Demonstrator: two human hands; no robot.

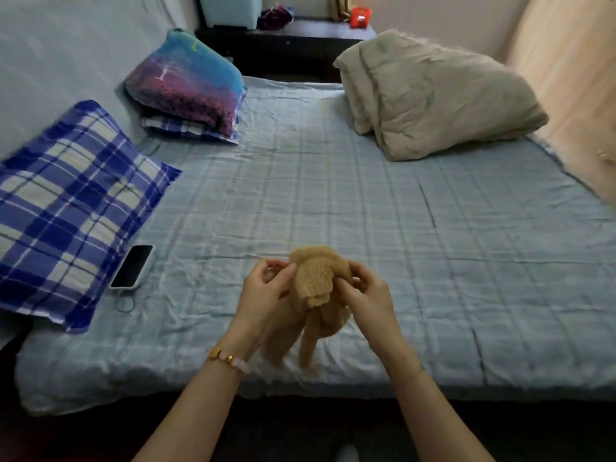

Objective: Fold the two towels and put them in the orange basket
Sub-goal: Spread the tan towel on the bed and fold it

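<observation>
Between the fingers of both hands hangs a tan towel (pixel 313 278), bunched and held up over the near edge of the bed (pixel 433 261). The left hand (pixel 266 290) pinches the towel's left side, thumb and fingertips closed on the cloth. The right hand (pixel 366 295) grips the right side, fingers curled into the folds. Below the fingers the towel's loose ends dangle toward the sheet; whether they touch it cannot be told. A beaded bracelet (pixel 230 358) sits on the left wrist. Left of the fingers, a phone (pixel 131 266) lies screen up on the sheet, just beside a blue plaid pillow (pixel 66 211). Far beyond the fingers sit a purple and blue pillow (pixel 186 85) to the left and a folded beige quilt (pixel 433 95) to the right. Farther still, an orange basket (pixel 360 17) stands on a dark table (pixel 300 35).
</observation>
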